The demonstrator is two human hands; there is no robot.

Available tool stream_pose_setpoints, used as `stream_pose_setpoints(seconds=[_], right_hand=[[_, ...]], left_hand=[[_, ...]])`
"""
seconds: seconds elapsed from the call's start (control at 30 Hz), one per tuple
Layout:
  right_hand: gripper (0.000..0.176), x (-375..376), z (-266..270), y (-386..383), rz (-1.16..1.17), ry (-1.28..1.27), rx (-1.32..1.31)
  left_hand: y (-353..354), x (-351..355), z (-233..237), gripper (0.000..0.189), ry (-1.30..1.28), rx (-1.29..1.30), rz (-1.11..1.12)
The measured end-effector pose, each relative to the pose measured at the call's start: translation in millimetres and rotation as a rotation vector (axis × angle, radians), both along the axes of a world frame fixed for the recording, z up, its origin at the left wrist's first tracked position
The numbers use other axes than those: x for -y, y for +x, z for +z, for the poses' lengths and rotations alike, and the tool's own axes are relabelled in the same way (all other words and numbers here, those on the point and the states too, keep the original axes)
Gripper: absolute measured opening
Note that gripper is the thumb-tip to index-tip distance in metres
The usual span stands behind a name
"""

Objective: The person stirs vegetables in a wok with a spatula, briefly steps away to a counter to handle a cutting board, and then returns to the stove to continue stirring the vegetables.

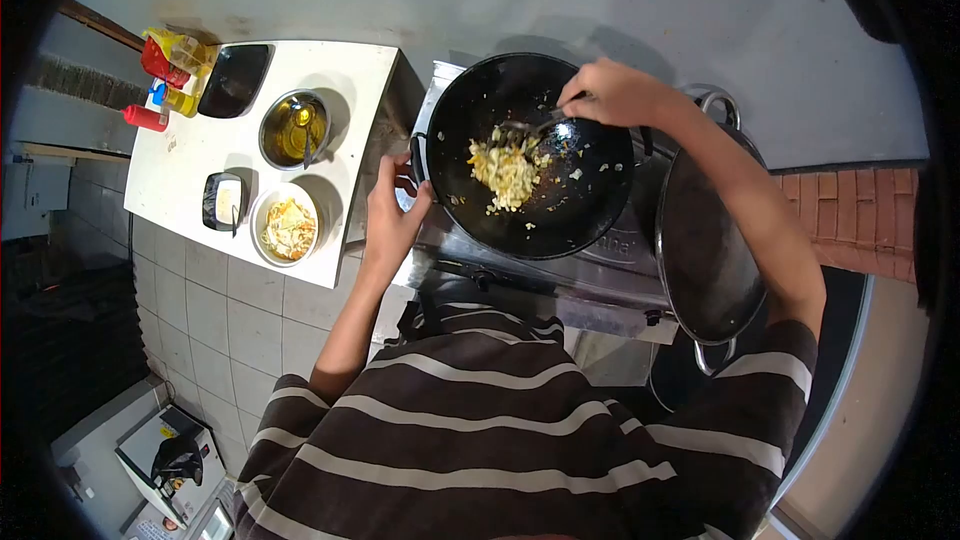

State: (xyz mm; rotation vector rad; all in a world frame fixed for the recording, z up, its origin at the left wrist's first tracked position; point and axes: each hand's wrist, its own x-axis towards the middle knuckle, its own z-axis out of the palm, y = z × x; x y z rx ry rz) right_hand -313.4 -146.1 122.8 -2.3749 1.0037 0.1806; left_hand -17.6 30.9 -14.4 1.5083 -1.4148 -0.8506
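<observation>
A black wok (590, 210) stands on the steel stove. My left hand (393, 215) is closed at its left side handle, thumb against the rim. My right hand (625, 92) reaches over the far right of the wok, fingers wrapped round the handle of a metal spatula (545, 128). The spatula's head is in the wok, against a heap of chopped pale yellow scrambled egg (503, 175). Small bits of food are scattered over the wok's oily surface. The head's exact shape is partly hidden by the egg.
Right of the wok sits a large lidded pot (710, 250). On the white table (345, 65) at left are a steel bowl of oil (290, 130), a bowl of shredded food (285, 228), a small black dish (223, 202), a black tray (235, 80) and a red-capped bottle (145, 118).
</observation>
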Motion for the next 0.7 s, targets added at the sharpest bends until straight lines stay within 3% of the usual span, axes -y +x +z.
stream_pose_setpoints(seconds=[0.1, 0.17, 0.27, 0.3, 0.4, 0.53, 0.7], right_hand=[[0.022, -2, 29, 4, 0.023, -0.033, -0.09], [0.022, 16, 26, 1, -0.091, 0.02, -0.13], [0.022, 31, 3, -4, -0.003, -0.365, -0.054], [0.022, 27, -7, -4, -0.009, -0.367, -0.054], [0.022, 7, -8, 4, 0.046, 0.028, -0.029], [0.023, 11, 19, 9, 0.134, 0.019, 0.06], [0.024, 26, 4, 25, 0.042, -0.15, 0.116]], left_hand=[[0, -1, 0, 0.041, -0.009, -0.012, 0.008], [0, -1, 0, 0.041, 0.001, 0.016, 0.008], [1, -1, -4, 0.041, -0.013, -0.018, -0.02], [1, -1, -4, 0.041, -0.015, -0.018, -0.026], [3, 0, -3, 0.04, 0.007, -0.027, -0.032], [3, -1, -3, 0.041, -0.014, -0.011, -0.016], [0, 1, -1, 0.041, -0.02, -0.026, -0.02]])
